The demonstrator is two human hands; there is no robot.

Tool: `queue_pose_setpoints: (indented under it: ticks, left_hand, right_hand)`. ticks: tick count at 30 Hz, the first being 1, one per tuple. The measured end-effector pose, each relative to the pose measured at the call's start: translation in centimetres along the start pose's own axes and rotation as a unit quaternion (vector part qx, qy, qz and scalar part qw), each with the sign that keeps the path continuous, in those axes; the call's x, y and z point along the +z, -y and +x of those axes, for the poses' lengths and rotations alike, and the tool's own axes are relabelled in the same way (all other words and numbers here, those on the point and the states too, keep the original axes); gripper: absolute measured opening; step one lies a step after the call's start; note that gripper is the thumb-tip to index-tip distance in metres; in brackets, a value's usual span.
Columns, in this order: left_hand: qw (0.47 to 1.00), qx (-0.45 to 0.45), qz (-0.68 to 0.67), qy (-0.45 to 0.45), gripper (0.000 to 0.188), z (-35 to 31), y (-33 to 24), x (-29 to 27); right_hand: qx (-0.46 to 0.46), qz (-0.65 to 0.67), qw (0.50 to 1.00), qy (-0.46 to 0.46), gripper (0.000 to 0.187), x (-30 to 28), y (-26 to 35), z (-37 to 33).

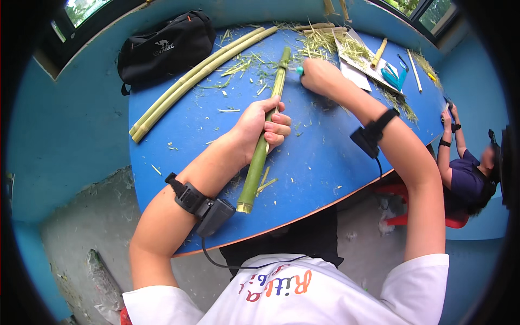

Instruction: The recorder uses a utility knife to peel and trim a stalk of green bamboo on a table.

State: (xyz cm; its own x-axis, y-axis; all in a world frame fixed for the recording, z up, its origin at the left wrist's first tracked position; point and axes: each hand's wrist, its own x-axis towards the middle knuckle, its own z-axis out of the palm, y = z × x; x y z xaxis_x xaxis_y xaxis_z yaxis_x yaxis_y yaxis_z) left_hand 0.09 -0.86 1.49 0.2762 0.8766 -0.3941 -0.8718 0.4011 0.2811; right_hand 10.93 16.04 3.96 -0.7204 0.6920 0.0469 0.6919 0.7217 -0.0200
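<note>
My left hand (269, 125) is wrapped round the middle of a bamboo stalk (254, 179), which slants across the table with one end towards me. The stalk's near part is smooth and green. Its far part looks pale and scraped, with a green ring near the far end. Beside that end my right hand (320, 77) is closed round a small teal-handled tool (299, 70). The tool's tip points left towards the stalk; most of its handle is inside my fist, and whether it touches the stalk is unclear.
Two long peeled stalks (200, 81) lie at the left, beside a black bag (167, 47). Shavings (319, 46) litter the blue table (325, 146). At the right are a white board (355, 76), a short stalk piece (379, 53) and a teal object (394, 76). A co-worker (468, 173) sits beyond.
</note>
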Motion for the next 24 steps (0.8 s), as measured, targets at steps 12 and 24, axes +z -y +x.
queue_pose_setpoints:
  ticks: [12,24]
  left_hand:
    - [0.999,0.007,0.024,-0.023,0.017,0.1,0.1,0.5]
    - [0.999,0.0,0.04,0.009,0.019,0.4,-1.3,-0.8]
  right_hand:
    - [0.011,-0.002,1.0,0.012,0.021,-0.1,-0.6,-1.1]
    - [-0.001,0.015,1.0,-0.006,0.021,-0.1,1.7,-0.9]
